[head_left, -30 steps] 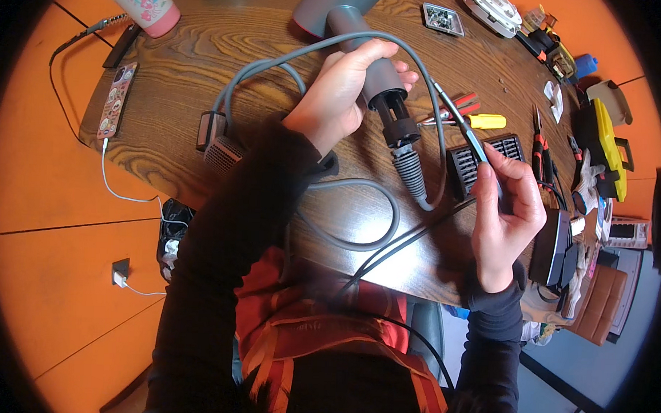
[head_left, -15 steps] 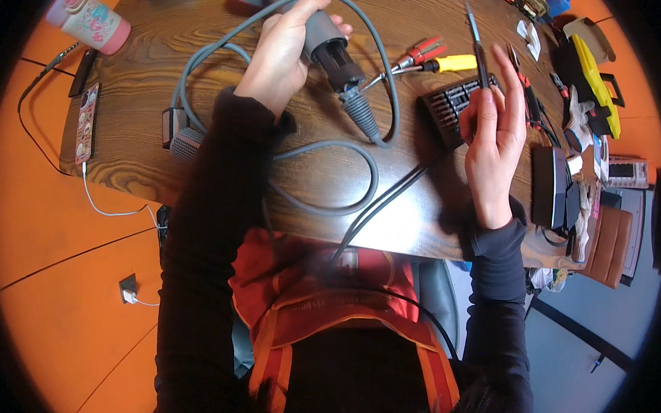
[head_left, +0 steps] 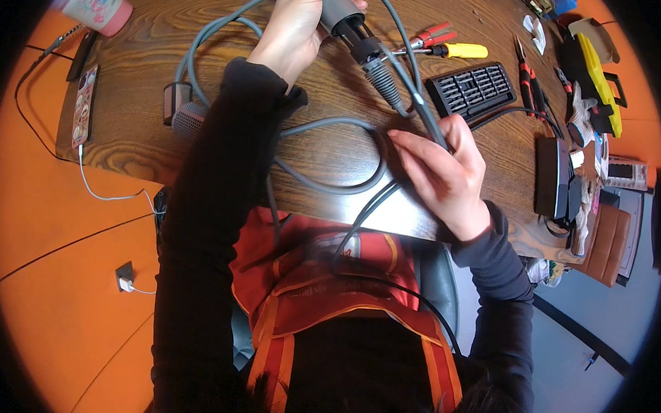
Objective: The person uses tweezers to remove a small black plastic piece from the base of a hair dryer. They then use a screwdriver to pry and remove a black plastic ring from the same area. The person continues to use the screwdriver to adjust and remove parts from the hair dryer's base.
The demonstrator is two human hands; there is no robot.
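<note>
At the top of the table my left hand (head_left: 289, 34) is wrapped round the grey handle of a hair dryer (head_left: 342, 14). The handle's lower end is uncovered and shows black inner parts (head_left: 365, 49). A ribbed cord sleeve (head_left: 382, 81) and a grey cord hang from it. My right hand (head_left: 452, 171) grips a slim precision screwdriver (head_left: 429, 121) between thumb and fingers. Its shaft slants up to the left, with the tip close to the black inner parts; whether it touches cannot be made out. The dryer's upper part is out of view.
Beyond my right hand lie a black bit case (head_left: 471, 90), a yellow-handled screwdriver (head_left: 463, 50) and red-handled pliers (head_left: 525, 86). A perforated grey piece (head_left: 189, 119) rests by my left sleeve. Looped cord (head_left: 338, 190) covers the near middle. A pink cup (head_left: 101, 10) and phone (head_left: 85, 110) are left.
My right hand has turned and come left and down, swinging the screwdriver from upright to slanting toward the dryer. My left hand has shifted slightly up and right with the dryer.
</note>
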